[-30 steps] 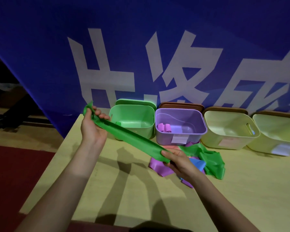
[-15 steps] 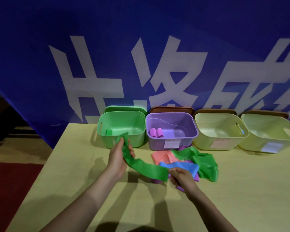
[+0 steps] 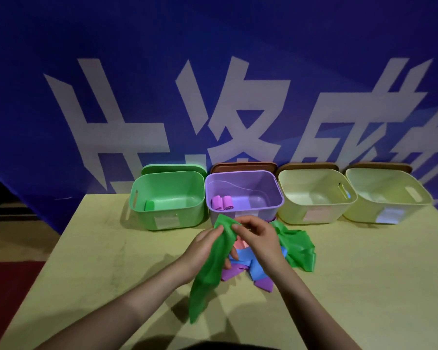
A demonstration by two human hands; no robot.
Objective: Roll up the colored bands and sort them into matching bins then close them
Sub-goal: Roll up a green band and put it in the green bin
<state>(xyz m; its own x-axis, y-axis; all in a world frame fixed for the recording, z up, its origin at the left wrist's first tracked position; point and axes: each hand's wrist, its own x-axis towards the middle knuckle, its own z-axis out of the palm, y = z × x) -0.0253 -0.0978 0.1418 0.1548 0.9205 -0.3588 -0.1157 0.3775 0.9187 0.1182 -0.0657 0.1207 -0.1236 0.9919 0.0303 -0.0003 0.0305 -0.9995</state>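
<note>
1. The table (image 3: 86, 274) bears everything; places below are given from the purple bin (image 3: 243, 195).
2. Nearest the viewer, a green band (image 3: 208, 269) hangs in front of that bin, its lower end trailing toward the table's near edge.
3. The left hand (image 3: 205, 248) holds the band's upper part, fingers lying along the cloth.
4. The right hand (image 3: 258, 238) pinches the band's top end between thumb and fingertips, just in front of the purple bin's front wall.
5. Under the hands lie loose bands: a blue band (image 3: 258, 269), a purple band (image 3: 263, 284) and a pink band (image 3: 239, 245), overlapping.
6. The green band's other end (image 3: 299, 246) is bunched to the front right of the purple bin.
7. Inside the purple bin lie pink-purple rolls (image 3: 223, 202).
8. Left of it and touching stands a green bin (image 3: 167, 198) with a green roll (image 3: 149, 205) inside.
9. Right of it stand two yellow bins (image 3: 314, 195), (image 3: 384, 198).
10. Lids (image 3: 243, 166) lean behind the bins against a blue banner (image 3: 213, 72).
</note>
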